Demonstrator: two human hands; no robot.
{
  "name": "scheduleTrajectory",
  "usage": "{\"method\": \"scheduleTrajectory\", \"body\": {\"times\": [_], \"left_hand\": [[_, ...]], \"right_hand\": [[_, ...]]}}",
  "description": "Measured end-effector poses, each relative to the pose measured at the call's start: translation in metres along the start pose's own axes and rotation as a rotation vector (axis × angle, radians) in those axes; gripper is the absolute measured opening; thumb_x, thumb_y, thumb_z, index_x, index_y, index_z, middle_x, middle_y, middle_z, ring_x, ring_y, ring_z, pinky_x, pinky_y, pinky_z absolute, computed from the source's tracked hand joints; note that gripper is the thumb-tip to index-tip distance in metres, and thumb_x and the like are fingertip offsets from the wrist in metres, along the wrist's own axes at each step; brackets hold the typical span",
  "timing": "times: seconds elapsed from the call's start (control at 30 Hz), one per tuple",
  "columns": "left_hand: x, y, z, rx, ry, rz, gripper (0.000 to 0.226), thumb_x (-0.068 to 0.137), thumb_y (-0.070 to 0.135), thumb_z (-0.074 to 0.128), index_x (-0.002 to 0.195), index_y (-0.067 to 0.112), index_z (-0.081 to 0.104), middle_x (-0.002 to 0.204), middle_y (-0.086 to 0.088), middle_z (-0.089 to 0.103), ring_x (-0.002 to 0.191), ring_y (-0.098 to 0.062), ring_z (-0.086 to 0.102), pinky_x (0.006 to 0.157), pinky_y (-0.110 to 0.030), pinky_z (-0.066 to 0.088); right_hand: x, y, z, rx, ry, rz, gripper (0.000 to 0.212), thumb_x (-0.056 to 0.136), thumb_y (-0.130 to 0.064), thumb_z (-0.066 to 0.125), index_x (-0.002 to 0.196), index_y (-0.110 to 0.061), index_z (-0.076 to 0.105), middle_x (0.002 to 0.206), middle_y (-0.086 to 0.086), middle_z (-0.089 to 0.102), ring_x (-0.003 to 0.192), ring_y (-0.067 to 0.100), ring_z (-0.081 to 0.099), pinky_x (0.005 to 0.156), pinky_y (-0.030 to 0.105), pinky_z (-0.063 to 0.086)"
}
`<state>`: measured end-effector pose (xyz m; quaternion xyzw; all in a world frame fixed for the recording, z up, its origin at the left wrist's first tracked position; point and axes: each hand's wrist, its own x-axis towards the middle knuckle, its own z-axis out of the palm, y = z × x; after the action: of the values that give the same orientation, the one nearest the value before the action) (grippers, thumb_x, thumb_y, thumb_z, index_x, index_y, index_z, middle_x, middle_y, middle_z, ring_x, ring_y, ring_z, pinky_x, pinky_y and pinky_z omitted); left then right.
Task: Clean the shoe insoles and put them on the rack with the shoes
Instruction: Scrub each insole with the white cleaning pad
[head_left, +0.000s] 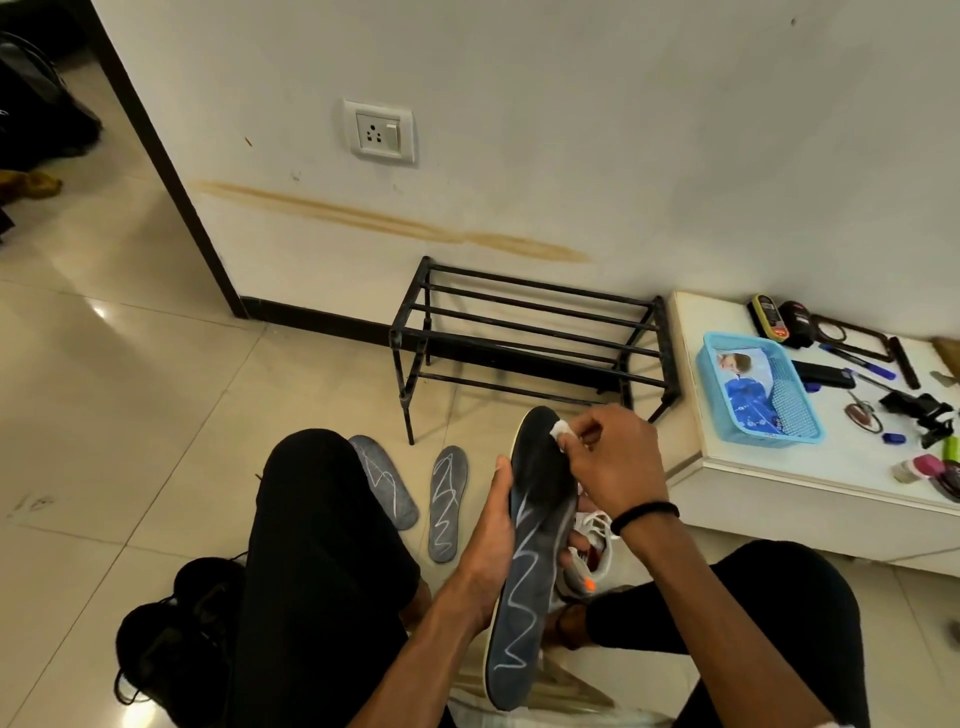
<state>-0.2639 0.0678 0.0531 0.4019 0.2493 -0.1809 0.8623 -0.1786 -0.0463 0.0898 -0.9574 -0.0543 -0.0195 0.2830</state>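
My left knee (317, 519) covers the near edge of one gray insole (387, 480) on the floor, and the black shoes (171, 639) by my left leg are too dark to make out in detail. A white shoe (592, 545) with an orange tab sits mostly hidden behind the insole I hold and my right wrist. The heel end of that dark insole (530, 561) runs down toward the bottom edge, over something pale I cannot identify.

My left hand (488, 540) grips the dark insole along its left edge, thumb on top, fingers curled beneath and barely showing at the far side. My right hand (613, 462) pinches a small white wad (561, 430) between thumb and fingertips and presses it on the toe end of the same insole; whether it is cloth or tissue I cannot tell. A second gray insole (447, 504) lies on the floor just left of my left hand, both floor insoles marked with white zigzag lines.

The black metal rack (530, 332) stands against the white wall, beyond the insoles. To its right a low white counter (779, 467) carries a blue basket (758, 395) and small tools, partly cut off at the right edge. The floor (130, 389) is glossy beige tile
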Motion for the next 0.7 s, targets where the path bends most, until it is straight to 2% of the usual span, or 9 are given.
{"method": "scheduleTrajectory", "body": {"times": [0.07, 0.13, 0.27, 0.37, 0.43, 0.53, 0.6, 0.7], "left_hand": [[0.000, 0.001, -0.003, -0.052, -0.029, -0.007, 0.083, 0.085, 0.071, 0.042, 0.112, -0.001, 0.071, 0.073, -0.020, 0.063, 0.049, -0.024, 0.059, 0.048, -0.029, 0.054], [-0.001, 0.000, -0.006, -0.069, -0.056, 0.002, 0.072, 0.094, 0.066, 0.036, 0.102, 0.006, 0.075, 0.074, -0.020, 0.065, 0.050, -0.024, 0.061, 0.048, -0.028, 0.054], [-0.004, -0.003, -0.009, -0.077, -0.096, -0.004, 0.066, 0.100, 0.060, 0.032, 0.111, 0.008, 0.071, 0.079, -0.015, 0.071, 0.058, -0.022, 0.067, 0.052, -0.028, 0.057], [-0.003, -0.003, -0.009, -0.092, -0.076, 0.001, 0.062, 0.106, 0.053, 0.027, 0.122, 0.009, 0.067, 0.091, -0.013, 0.076, 0.073, -0.021, 0.074, 0.062, -0.029, 0.060], [-0.001, 0.000, -0.008, -0.097, -0.069, 0.018, 0.062, 0.101, 0.056, 0.034, 0.116, 0.010, 0.071, 0.090, -0.014, 0.075, 0.071, -0.022, 0.072, 0.063, -0.030, 0.060], [0.005, 0.000, -0.009, -0.127, -0.125, 0.017, 0.065, 0.095, 0.062, 0.039, 0.095, 0.012, 0.081, 0.085, -0.017, 0.070, 0.062, -0.025, 0.066, 0.058, -0.032, 0.057], [0.005, -0.001, -0.011, -0.164, -0.131, 0.026, 0.066, 0.101, 0.057, 0.033, 0.095, 0.013, 0.082, 0.087, -0.017, 0.071, 0.065, -0.025, 0.067, 0.060, -0.032, 0.058], [0.002, -0.002, -0.017, -0.212, -0.133, 0.039, 0.060, 0.102, 0.052, 0.033, 0.106, 0.010, 0.076, 0.096, -0.017, 0.074, 0.079, -0.026, 0.072, 0.070, -0.032, 0.060]], "right_hand": [[0.003, -0.003, -0.001, 0.015, 0.009, -0.021, 0.012, 0.086, -0.023, 0.077, 0.091, -0.021, 0.066, 0.083, -0.006, 0.066, 0.077, 0.010, 0.063, 0.076, 0.028, 0.056], [-0.003, -0.005, 0.001, -0.038, 0.004, -0.088, 0.011, 0.089, -0.024, 0.074, 0.100, -0.022, 0.072, 0.090, -0.004, 0.070, 0.082, 0.012, 0.065, 0.080, 0.028, 0.054], [-0.034, -0.010, 0.005, -0.040, -0.054, -0.162, 0.006, 0.091, -0.022, 0.072, 0.093, -0.024, 0.077, 0.089, -0.005, 0.067, 0.079, 0.009, 0.059, 0.075, 0.023, 0.051], [-0.050, -0.010, 0.008, 0.005, -0.095, -0.234, 0.008, 0.090, -0.019, 0.072, 0.096, -0.021, 0.077, 0.091, -0.005, 0.065, 0.082, 0.008, 0.061, 0.077, 0.023, 0.053], [-0.038, -0.007, 0.010, -0.011, -0.075, -0.244, 0.008, 0.091, -0.019, 0.071, 0.097, -0.021, 0.076, 0.092, -0.005, 0.063, 0.083, 0.011, 0.059, 0.078, 0.025, 0.052], [-0.016, -0.009, 0.008, -0.032, 0.006, -0.187, 0.008, 0.090, -0.017, 0.072, 0.096, -0.020, 0.077, 0.090, -0.008, 0.060, 0.082, 0.012, 0.058, 0.077, 0.030, 0.053], [-0.016, -0.015, 0.006, -0.019, 0.039, -0.188, 0.009, 0.090, -0.016, 0.073, 0.097, -0.019, 0.077, 0.090, -0.008, 0.059, 0.082, 0.012, 0.058, 0.078, 0.033, 0.054], [-0.041, -0.027, 0.010, 0.026, 0.003, -0.251, 0.012, 0.091, -0.017, 0.071, 0.102, -0.020, 0.076, 0.094, -0.010, 0.058, 0.084, 0.008, 0.056, 0.079, 0.024, 0.053]]}}
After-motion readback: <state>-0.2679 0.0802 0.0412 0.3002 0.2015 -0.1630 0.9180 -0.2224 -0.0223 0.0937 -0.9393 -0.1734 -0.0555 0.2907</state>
